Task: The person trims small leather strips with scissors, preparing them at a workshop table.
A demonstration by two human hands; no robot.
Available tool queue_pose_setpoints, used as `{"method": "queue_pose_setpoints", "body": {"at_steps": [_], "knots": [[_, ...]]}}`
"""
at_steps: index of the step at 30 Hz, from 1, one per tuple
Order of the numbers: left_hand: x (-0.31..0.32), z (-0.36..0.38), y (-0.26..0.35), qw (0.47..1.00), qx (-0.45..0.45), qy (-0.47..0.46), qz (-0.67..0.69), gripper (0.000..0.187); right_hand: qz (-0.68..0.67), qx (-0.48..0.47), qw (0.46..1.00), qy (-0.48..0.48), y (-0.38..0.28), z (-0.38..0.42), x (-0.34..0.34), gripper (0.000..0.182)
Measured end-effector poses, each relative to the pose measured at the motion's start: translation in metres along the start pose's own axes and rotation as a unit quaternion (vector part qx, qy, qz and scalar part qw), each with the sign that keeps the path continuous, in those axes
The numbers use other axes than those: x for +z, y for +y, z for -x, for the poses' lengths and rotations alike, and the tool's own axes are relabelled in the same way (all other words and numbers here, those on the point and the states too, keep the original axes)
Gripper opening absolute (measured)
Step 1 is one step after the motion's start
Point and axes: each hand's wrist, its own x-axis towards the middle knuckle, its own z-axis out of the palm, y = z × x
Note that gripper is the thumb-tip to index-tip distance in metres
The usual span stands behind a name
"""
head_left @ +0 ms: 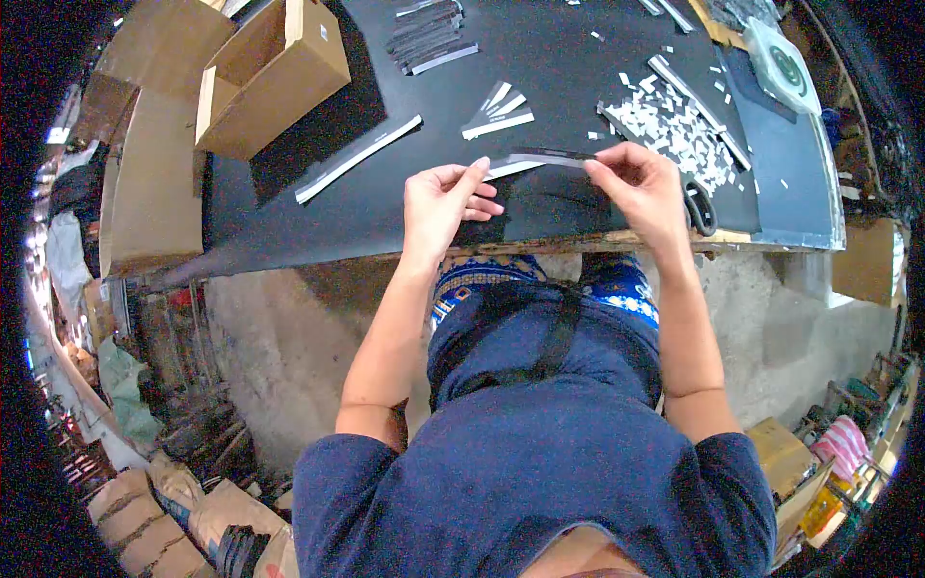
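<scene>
Blue cloth of the person's shirt (pixel 540 462) fills the bottom of the view, with two bare arms reaching up from it to a black counter (pixel 318 212). Both hands hold one thin dark strip (pixel 544 155) just above the near edge of the counter. At the right end of the strip, the right hand (pixel 644 188) pinches it between thumb and fingertip. On the other side, the left hand (pixel 445 202) has its fingers partly spread, and its fingertips touch the pale left end of the strip. The strip runs almost flat between the two hands.

Black scissors (pixel 700 207) lie on the counter just beside the right hand, partly hidden by it. Farther back on the right sits a heap of small white scraps (pixel 674 130). A little fan of white strips (pixel 499 111) lies behind the hands. One long strip with a white edge (pixel 358 159) lies to the left, slanted. A bundle of dark strips (pixel 429 37) rests near the far edge. An open cardboard box (pixel 270 72) stands on the left part of the counter. A roll of tape (pixel 785 67) lies far off at the right corner.
</scene>
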Motion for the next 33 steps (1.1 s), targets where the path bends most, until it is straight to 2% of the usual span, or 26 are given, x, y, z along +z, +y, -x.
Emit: {"method": "queue_pose_setpoints", "body": {"at_steps": [3,5,6,9,12,15,20,23,27,29,30,31,33], "knots": [[-0.002,-0.005,-0.002,0.998,0.024,-0.003,-0.060,0.033,-0.002,0.003,1.000,0.005,0.000,0.007,-0.021,0.014],[-0.002,-0.006,0.002,0.989,0.082,0.070,-0.099,0.026,0.018,0.055,0.997,-0.046,0.001,0.011,-0.033,0.015],[0.000,-0.008,0.003,0.987,0.094,0.108,-0.068,0.025,-0.018,0.060,0.997,-0.052,0.002,0.014,-0.033,0.016],[-0.002,-0.022,0.012,0.981,0.130,0.133,-0.058,0.026,0.026,0.090,0.994,-0.051,-0.001,0.017,-0.027,0.017],[0.002,-0.041,0.013,0.984,0.123,0.125,-0.028,0.026,0.078,0.048,0.995,-0.042,0.008,0.014,-0.016,0.018],[0.004,-0.049,0.013,0.979,0.121,0.111,-0.117,0.027,0.111,0.029,0.993,-0.037,0.013,0.012,-0.010,0.019],[0.005,-0.048,0.011,0.955,0.149,0.144,-0.210,0.030,0.139,0.027,0.989,-0.037,0.013,0.013,-0.009,0.020],[0.000,-0.049,0.010,0.827,0.311,0.247,-0.398,0.034,0.135,0.033,0.990,-0.035,0.014,0.013,-0.009,0.020],[0.002,-0.054,0.024,0.847,0.330,0.184,-0.373,0.048,0.128,0.039,0.990,-0.039,0.012,0.013,-0.008,0.020],[-0.002,-0.068,0.023,0.818,0.338,0.081,-0.459,0.057,0.131,0.042,0.990,-0.041,0.013,0.014,-0.007,0.020],[-0.002,-0.076,0.024,0.778,0.360,0.093,-0.507,0.058,0.132,0.028,0.990,-0.032,0.014,0.014,-0.006,0.018],[-0.003,-0.083,0.027,0.777,0.362,0.092,-0.507,0.058,0.133,0.014,0.991,-0.021,0.016,0.014,-0.006,0.018],[-0.006,-0.094,0.033,0.800,0.285,0.041,-0.526,0.060,0.139,0.012,0.990,-0.014,0.015,0.015,-0.005,0.018]]}}
